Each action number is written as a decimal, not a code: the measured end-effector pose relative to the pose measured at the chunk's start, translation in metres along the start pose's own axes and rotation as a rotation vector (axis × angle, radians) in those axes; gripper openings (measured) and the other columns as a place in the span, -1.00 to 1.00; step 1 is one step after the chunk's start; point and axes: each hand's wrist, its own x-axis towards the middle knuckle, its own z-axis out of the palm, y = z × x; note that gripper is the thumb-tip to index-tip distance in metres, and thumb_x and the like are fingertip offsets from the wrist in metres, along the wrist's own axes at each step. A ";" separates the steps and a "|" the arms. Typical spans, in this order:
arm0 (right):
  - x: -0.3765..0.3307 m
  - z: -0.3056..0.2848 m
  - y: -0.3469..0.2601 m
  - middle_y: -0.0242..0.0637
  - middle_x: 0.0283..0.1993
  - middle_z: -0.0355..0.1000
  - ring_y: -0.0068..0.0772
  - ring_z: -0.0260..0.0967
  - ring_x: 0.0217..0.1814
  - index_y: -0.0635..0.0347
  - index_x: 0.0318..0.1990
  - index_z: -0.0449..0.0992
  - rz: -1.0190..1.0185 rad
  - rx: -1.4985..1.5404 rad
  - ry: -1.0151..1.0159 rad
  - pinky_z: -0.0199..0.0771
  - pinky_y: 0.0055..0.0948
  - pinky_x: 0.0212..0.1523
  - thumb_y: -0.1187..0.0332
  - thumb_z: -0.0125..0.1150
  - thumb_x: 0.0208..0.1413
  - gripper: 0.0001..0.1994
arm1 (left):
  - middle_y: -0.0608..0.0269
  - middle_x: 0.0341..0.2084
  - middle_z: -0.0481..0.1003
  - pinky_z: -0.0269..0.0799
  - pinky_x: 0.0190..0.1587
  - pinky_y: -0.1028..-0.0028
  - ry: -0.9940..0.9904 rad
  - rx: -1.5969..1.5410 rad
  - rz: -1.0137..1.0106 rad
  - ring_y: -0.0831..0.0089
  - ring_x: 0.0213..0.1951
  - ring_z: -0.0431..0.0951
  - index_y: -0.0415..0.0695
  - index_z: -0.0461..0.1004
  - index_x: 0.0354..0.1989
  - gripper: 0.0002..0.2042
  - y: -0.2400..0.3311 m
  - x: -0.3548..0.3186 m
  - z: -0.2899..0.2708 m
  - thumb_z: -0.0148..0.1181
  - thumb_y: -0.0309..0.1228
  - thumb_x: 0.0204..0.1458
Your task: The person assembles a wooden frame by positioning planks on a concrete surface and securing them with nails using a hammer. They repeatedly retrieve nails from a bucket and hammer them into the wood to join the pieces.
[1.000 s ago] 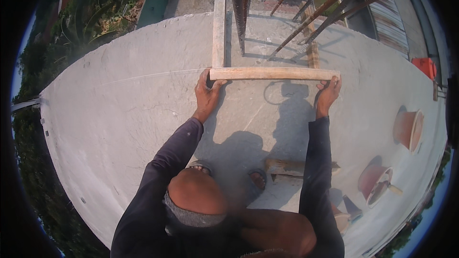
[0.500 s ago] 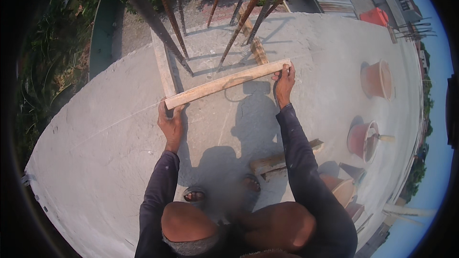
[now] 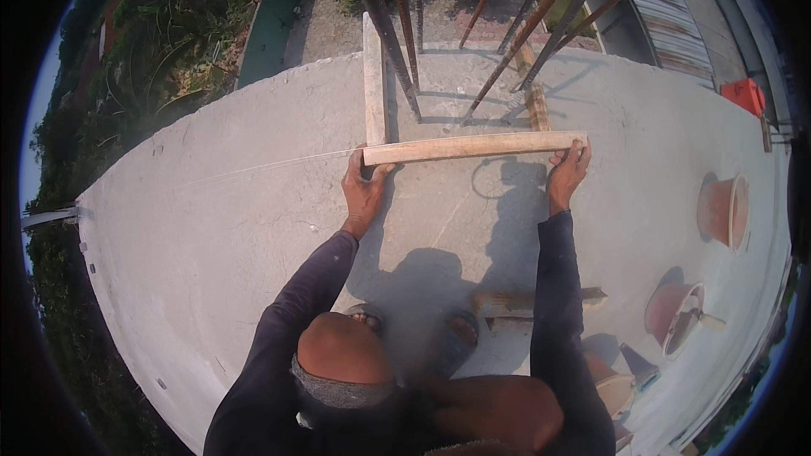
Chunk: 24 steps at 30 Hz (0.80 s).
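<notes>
The left hand (image 3: 363, 198) and right hand (image 3: 568, 176) grip opposite ends of the wooden batten (image 3: 477, 147) with their fingers, probably to steady it along the string (image 3: 287, 163), at the near ends of two boards (image 3: 375, 84) flanking steel bars (image 3: 541, 14).

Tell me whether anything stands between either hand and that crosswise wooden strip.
Nothing visible does: the left hand holds the wooden strip at its left end, the right hand at its right. The steel rods stand beyond it.
</notes>
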 end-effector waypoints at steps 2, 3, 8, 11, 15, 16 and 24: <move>-0.001 0.001 -0.002 -0.11 0.09 0.49 -0.36 0.49 -0.10 0.33 0.52 0.22 -0.014 -0.005 -0.008 0.61 -0.36 -0.17 0.01 -0.05 0.53 -0.37 | 0.00 -0.02 0.66 0.54 0.15 0.26 0.010 -0.010 -0.007 0.19 0.06 0.68 -0.19 0.48 0.23 -0.47 0.003 0.002 0.000 0.52 -0.33 0.11; -0.001 0.002 -0.003 -0.11 0.11 0.48 -0.36 0.49 -0.09 0.34 0.51 0.22 -0.006 0.004 0.010 0.61 -0.36 -0.18 0.01 -0.05 0.53 -0.37 | 0.00 -0.02 0.67 0.54 0.15 0.26 0.015 -0.007 -0.036 0.18 0.06 0.69 -0.19 0.49 0.23 -0.46 0.004 0.002 0.000 0.53 -0.33 0.10; 0.000 0.000 -0.003 -0.12 0.12 0.45 -0.36 0.46 -0.07 0.38 0.49 0.24 -0.026 0.020 -0.019 0.61 -0.37 -0.21 0.02 -0.07 0.54 -0.37 | 0.03 -0.01 0.68 0.52 0.17 0.29 0.015 0.003 -0.067 0.28 0.08 0.67 -0.22 0.49 0.23 -0.48 0.005 0.000 0.000 0.49 -0.35 0.12; 0.003 -0.001 -0.001 -0.12 0.11 0.43 -0.36 0.45 -0.08 0.40 0.48 0.24 -0.019 0.025 -0.027 0.61 -0.37 -0.23 0.02 -0.08 0.55 -0.37 | 0.03 0.00 0.68 0.53 0.16 0.26 0.026 0.006 -0.038 0.20 0.08 0.67 -0.19 0.51 0.22 -0.48 0.002 0.000 0.001 0.52 -0.33 0.10; 0.005 0.001 -0.001 -0.13 0.11 0.43 -0.35 0.45 -0.06 0.39 0.47 0.25 -0.007 0.039 0.002 0.61 -0.36 -0.24 0.04 -0.08 0.55 -0.39 | 0.01 0.01 0.66 0.54 0.13 0.18 0.048 -0.018 -0.023 0.05 0.08 0.65 -0.14 0.54 0.19 -0.46 -0.003 0.001 0.004 0.57 -0.29 0.04; 0.005 0.001 -0.001 -0.14 0.11 0.43 -0.35 0.45 -0.05 0.39 0.47 0.25 -0.002 0.042 -0.014 0.61 -0.36 -0.24 0.04 -0.08 0.55 -0.40 | 0.01 0.01 0.66 0.54 0.13 0.17 0.040 -0.025 -0.033 0.03 0.09 0.64 -0.14 0.54 0.18 -0.46 -0.004 0.001 0.004 0.57 -0.29 0.04; 0.011 -0.004 0.012 -0.15 0.13 0.43 -0.40 0.45 -0.06 0.39 0.49 0.22 -0.021 0.069 -0.018 0.68 -0.39 -0.26 0.09 -0.07 0.55 -0.42 | -0.03 0.05 0.65 0.53 0.20 0.21 -0.001 0.008 -0.022 0.10 0.11 0.66 -0.19 0.52 0.24 -0.43 -0.011 -0.001 0.007 0.57 -0.27 0.08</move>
